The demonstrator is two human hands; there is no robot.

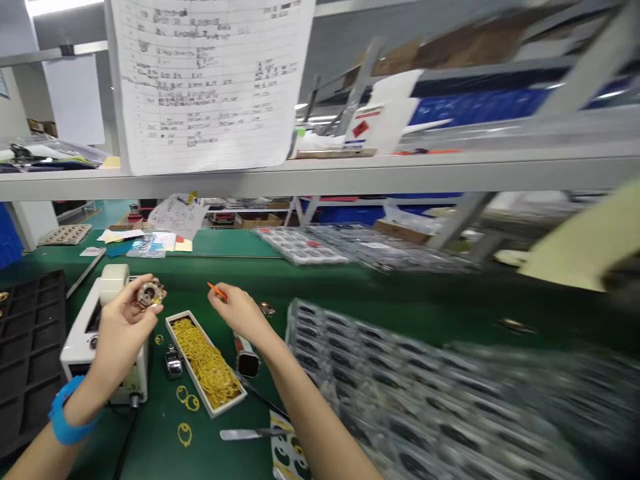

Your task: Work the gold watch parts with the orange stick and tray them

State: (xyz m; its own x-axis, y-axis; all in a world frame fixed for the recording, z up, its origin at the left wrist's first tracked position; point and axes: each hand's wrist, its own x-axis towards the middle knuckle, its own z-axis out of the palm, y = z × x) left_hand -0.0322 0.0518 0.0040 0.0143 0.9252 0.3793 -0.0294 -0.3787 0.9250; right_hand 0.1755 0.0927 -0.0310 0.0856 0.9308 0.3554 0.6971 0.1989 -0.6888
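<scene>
My left hand (125,317), with a blue band (73,410) on its wrist, holds up a round metal watch case (149,295) between thumb and fingers. A bit of yellow shows on the case. My right hand (243,312) pinches a thin orange stick-like tool (217,291), its tip pointing left towards the case but apart from it. Below and between the hands lies a white tray (205,407) full of thin yellow rings (205,360). Loose yellow rings (185,435) lie left of the tray. A small metal block-shaped piece (173,362) sits beside it.
A white machine (80,350) stands under my left hand. A dark compartment tray (30,367) is at far left. Clear plastic trays (400,380) cover the right. A smartwatch (247,363), a flat metal blade (245,434) and a sticker sheet (287,453) lie near my right arm. A shelf (320,181) crosses above.
</scene>
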